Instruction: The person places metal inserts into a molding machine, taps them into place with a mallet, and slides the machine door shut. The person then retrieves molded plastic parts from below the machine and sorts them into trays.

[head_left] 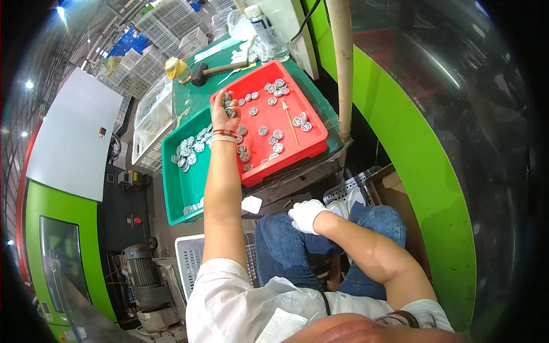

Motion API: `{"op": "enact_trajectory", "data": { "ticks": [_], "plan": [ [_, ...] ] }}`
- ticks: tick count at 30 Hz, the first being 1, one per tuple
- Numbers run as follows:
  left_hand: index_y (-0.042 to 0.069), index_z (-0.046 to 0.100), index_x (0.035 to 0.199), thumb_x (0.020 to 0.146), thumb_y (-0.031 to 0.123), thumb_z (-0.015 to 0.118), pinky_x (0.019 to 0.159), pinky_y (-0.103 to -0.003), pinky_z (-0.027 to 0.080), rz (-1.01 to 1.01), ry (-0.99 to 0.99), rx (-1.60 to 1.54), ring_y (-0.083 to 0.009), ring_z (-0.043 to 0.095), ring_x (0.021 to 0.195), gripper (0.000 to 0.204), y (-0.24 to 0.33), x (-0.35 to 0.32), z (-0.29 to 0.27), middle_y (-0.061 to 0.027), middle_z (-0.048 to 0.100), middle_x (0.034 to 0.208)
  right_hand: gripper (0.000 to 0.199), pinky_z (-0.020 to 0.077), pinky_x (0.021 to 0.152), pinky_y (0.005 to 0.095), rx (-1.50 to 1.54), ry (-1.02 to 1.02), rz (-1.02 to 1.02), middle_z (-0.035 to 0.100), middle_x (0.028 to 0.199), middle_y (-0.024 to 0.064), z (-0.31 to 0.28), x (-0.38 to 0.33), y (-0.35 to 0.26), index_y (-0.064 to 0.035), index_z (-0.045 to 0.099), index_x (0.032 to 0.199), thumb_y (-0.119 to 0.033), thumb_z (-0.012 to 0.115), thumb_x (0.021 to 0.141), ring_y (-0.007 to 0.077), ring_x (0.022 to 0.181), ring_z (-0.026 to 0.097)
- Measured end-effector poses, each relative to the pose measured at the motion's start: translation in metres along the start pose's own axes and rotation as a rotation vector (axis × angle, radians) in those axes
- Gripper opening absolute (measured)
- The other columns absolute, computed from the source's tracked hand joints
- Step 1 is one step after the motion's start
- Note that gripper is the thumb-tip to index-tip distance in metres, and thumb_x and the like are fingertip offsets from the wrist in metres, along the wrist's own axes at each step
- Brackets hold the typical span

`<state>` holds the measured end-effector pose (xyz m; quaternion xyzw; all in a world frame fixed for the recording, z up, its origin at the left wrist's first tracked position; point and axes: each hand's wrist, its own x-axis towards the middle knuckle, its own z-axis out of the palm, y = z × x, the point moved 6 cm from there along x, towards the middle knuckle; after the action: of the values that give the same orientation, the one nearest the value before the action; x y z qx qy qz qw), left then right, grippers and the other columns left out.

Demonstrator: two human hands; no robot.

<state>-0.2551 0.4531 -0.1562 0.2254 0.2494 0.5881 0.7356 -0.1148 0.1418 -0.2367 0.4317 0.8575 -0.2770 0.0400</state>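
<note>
My bare left hand (225, 119), with a red bracelet at the wrist, is over the left rim of the red tray (274, 121). Its fingers are closed around several small round grey discs (230, 112) with a patterned face. More such discs (263, 130) lie scattered across the red tray, along with a thin wooden stick (290, 123). To the left, a green tray (197, 175) holds a heap of grey discs (184, 154) and a row near its front edge. In a white glove, my right hand (307, 216) rests curled at my knee; whatever it may hold is hidden.
Behind the trays, a hammer (220, 71), a yellow-topped container (176, 68) and a bottle (256, 17) with plastic bags stand on the green table (197, 97). A pole (344, 68) and a green machine panel (409, 143) bound the right. A white basket (190, 260) sits below.
</note>
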Motion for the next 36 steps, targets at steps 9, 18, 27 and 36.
{"op": "enact_trajectory", "data": {
  "ticks": [9,18,27,36],
  "plan": [
    [0.007,0.06,0.089,0.086,0.018,0.067,0.039,-0.016,0.041,0.019,-0.018,0.025,-0.0077,0.049,0.055,0.014,0.0009,0.0011,-0.0012,-0.001,0.063,0.083,0.028,0.0531,0.079,0.0437,-0.008,-0.032,0.005,0.067,0.104,0.0189,0.0012,0.0011,-0.0004,-0.0039,0.07,0.099,-0.016,0.051,0.084,0.033,0.095,0.067],
    [0.008,0.058,0.093,0.086,0.016,0.066,0.039,-0.015,0.04,0.037,-0.008,0.052,-0.0075,0.048,0.056,0.013,-0.0008,-0.0017,0.0015,-0.002,0.062,0.087,0.028,0.0534,0.079,0.0432,0.003,0.006,0.006,0.068,0.102,0.0194,-0.0007,0.0,-0.0004,-0.0042,0.071,0.097,-0.016,0.051,0.083,0.0329,0.094,0.067],
    [0.012,0.06,0.094,0.087,0.019,0.066,0.04,-0.016,0.041,0.028,-0.004,0.118,-0.0079,0.05,0.056,0.012,-0.0004,0.0022,-0.0007,-0.0001,0.063,0.086,0.027,0.0537,0.078,0.043,0.0,0.015,0.004,0.068,0.101,0.0193,0.0001,0.0011,0.0002,-0.0032,0.071,0.096,-0.016,0.051,0.083,0.033,0.093,0.067],
    [0.012,0.06,0.094,0.087,0.019,0.066,0.04,-0.017,0.042,0.026,-0.003,0.138,-0.0076,0.05,0.056,0.012,-0.0017,0.0017,-0.0011,0.0002,0.063,0.086,0.027,0.0535,0.078,0.0436,0.002,0.022,-0.006,0.068,0.101,0.0193,-0.0009,-0.0002,0.0006,-0.0043,0.071,0.097,-0.016,0.051,0.083,0.0334,0.093,0.067]
  ]
}}
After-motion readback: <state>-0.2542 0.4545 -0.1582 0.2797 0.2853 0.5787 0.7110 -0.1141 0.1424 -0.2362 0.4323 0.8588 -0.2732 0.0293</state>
